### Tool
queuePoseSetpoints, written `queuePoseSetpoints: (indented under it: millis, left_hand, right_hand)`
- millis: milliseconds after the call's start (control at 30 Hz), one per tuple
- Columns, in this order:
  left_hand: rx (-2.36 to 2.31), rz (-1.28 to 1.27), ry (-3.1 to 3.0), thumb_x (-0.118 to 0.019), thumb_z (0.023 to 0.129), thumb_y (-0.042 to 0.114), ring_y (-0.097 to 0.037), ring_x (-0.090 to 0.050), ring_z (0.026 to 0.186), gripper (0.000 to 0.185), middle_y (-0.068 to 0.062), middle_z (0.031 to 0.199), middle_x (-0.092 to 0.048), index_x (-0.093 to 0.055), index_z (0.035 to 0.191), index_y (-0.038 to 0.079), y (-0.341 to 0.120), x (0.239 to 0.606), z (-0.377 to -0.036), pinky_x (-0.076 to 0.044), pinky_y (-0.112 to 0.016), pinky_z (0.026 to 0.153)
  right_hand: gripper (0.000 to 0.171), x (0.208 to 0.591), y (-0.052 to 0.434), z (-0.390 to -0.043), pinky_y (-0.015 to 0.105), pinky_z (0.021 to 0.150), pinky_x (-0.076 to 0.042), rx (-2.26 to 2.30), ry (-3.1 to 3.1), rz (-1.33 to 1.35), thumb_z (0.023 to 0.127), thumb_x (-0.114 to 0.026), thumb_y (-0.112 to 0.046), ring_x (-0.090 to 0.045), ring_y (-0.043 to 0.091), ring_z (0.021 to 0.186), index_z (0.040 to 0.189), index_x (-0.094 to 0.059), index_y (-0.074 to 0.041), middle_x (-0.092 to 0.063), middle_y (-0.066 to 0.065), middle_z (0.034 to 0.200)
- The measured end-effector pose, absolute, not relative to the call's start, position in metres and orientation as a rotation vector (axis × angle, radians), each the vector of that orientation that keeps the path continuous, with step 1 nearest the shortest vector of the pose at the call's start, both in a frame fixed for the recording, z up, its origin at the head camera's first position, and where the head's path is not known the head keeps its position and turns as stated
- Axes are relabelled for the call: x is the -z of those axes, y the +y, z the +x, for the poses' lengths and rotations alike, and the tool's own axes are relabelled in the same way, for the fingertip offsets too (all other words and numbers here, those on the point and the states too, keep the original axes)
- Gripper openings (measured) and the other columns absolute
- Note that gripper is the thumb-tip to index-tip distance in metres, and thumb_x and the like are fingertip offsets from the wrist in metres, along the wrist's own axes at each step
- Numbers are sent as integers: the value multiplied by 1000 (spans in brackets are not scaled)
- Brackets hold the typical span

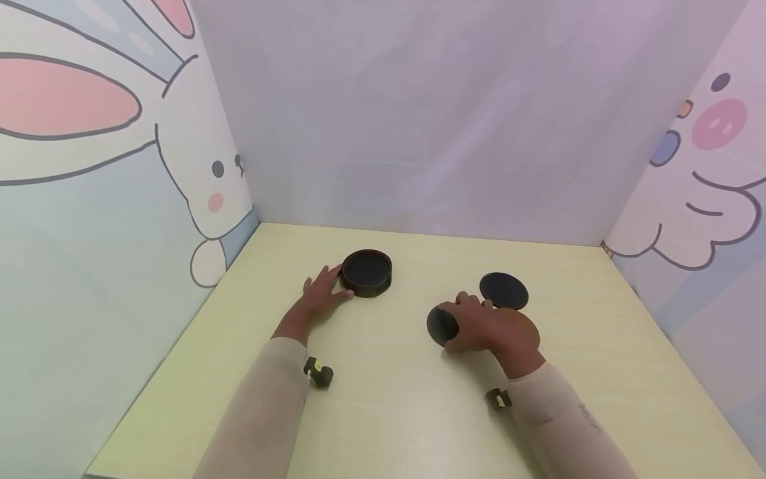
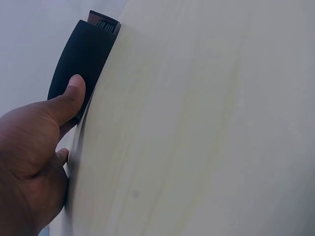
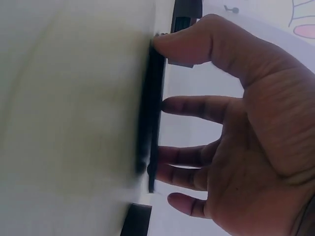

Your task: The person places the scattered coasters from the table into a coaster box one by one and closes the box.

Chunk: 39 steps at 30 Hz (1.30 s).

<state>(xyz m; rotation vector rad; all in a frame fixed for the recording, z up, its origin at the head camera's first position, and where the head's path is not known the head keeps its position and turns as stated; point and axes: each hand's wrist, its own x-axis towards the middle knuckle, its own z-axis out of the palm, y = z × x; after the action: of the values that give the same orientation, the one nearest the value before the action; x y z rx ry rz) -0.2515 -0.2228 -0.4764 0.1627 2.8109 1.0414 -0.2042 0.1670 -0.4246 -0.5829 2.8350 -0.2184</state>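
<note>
Left hand flat on table, fingers relaxed, thumb touching round holder far left. Right hand pinching 1 dark coaster edgewise, fingers spread; another coaster beyond.

Three flat round coasters: dark coaster, brown coaster, held coaster. One round holder.

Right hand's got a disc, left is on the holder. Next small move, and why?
Probably lift the black disc off the table and carry it toward the round holder. The right hand pinches its edge, thumb against fingers, while the left hand touches the holder's side, seemingly steadying it. Another disc lies flat beyond.
</note>
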Motion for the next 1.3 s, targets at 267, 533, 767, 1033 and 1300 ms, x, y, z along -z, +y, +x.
queuePoseSetpoints:
  millis: [267,533,767,1033,1300]
  left_hand:
    - [-1044,183,2814,-64,108,52,-35,2,174,88,-10,184,-20,-18,177,22,-224,477,-251,14,-63,137]
    - [-1051,183,2815,-65,108,51,-33,2,174,88,-9,184,-22,-19,177,24,-223,475,-250,14,-63,138]
    - [-1044,180,2822,-65,108,52,-32,2,175,87,-7,184,-21,-19,177,26,-222,474,-251,13,-62,138]
    - [-1045,155,2807,-66,106,55,-34,3,174,90,-10,185,-17,-18,177,26,-226,478,-251,14,-63,138]
    - [-1043,171,2810,-66,106,55,-33,2,174,90,-9,185,-19,-18,177,26,-224,479,-253,14,-62,138]
  right_hand:
    - [77,428,164,-210,47,85,-52,493,2844,-727,79,-86,-29,-54,32,107,152,-64,-16,-55,18,126]
    - [77,428,165,-214,48,93,-53,610,2812,-756,82,-86,-30,-53,34,116,154,-62,-18,-52,19,128]
    - [74,425,168,-216,51,96,-53,618,2814,-743,88,-83,-44,-55,33,115,153,-62,-16,-53,18,129]
    - [72,421,164,-213,47,95,-53,682,2874,-723,88,-78,-49,-59,30,110,149,-65,-13,-56,15,126]
    - [74,416,151,-214,45,91,-53,705,2935,-727,88,-79,-51,-55,29,106,148,-68,-9,-51,14,120]
